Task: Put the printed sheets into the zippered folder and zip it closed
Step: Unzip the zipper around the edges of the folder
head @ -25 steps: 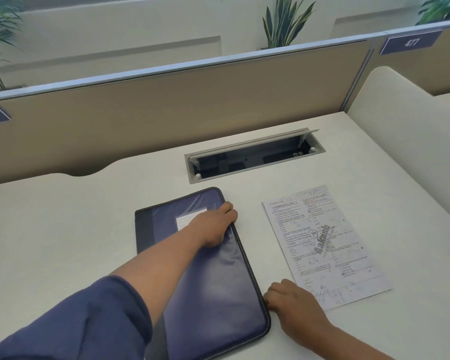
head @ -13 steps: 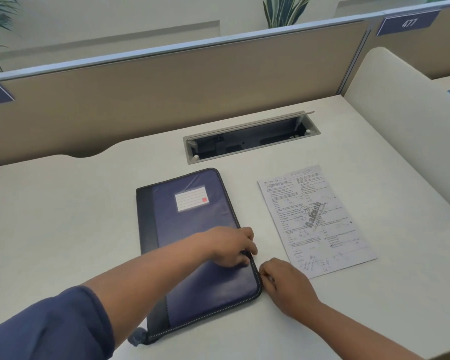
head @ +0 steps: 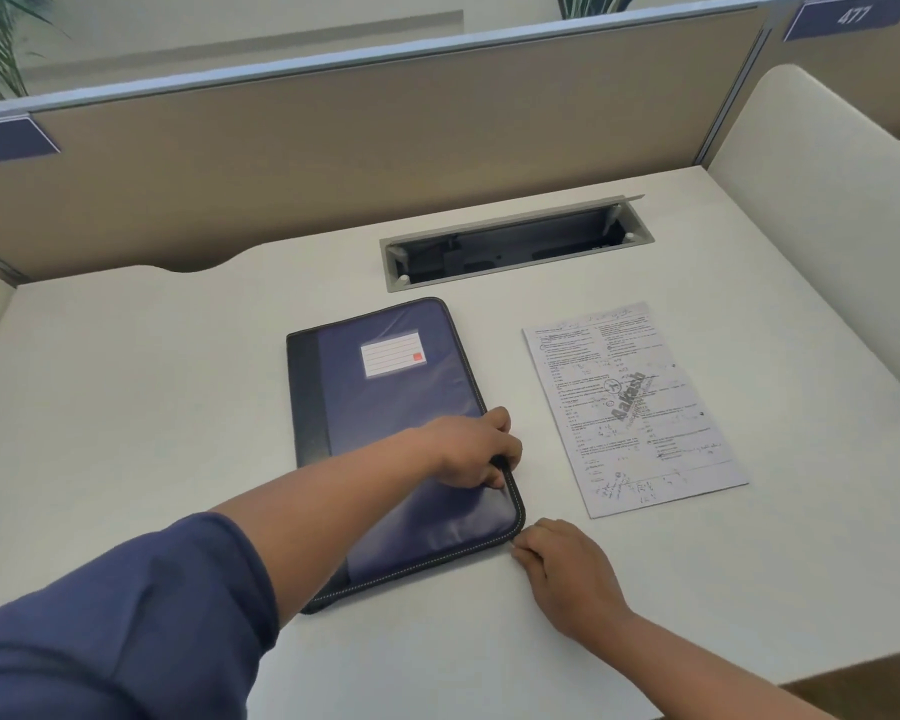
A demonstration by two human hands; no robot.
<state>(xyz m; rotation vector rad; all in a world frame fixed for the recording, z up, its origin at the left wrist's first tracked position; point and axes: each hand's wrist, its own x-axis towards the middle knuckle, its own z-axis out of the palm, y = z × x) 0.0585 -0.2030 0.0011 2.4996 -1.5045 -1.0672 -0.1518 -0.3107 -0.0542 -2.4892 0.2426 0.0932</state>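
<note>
- My left hand [head: 473, 452] reaches across the flat, navy-blue fabric zippered folder [head: 385, 407] and curls its fingers over the right-hand edge, gripping the zipper seam there — I judge this is to steady the cover, or to lift it once the zip gives.
- My right hand [head: 562, 569] sits on the white desk [head: 126, 433] at the folder's near right corner, fingertips pinched together against the zipper track. I think they hold the small zip pull, though the pull itself is too small for me to see; working the rounded corner calls for one hand to hold while the other pulls.
- The folder lies closed and flat in the middle of the desk, dark spine to the left, its white name label [head: 392, 358] facing up, so the opening side faces the paper.
- The printed sheets [head: 632, 407] — white paper covered in small black text with a grey watermark — lie flat just beside the folder on its right, apart from it and untouched, close enough to slide in once the cover opens.
- Nothing is inside yet as far as I can judge; unzipping comes first, loading and closing after.
</note>
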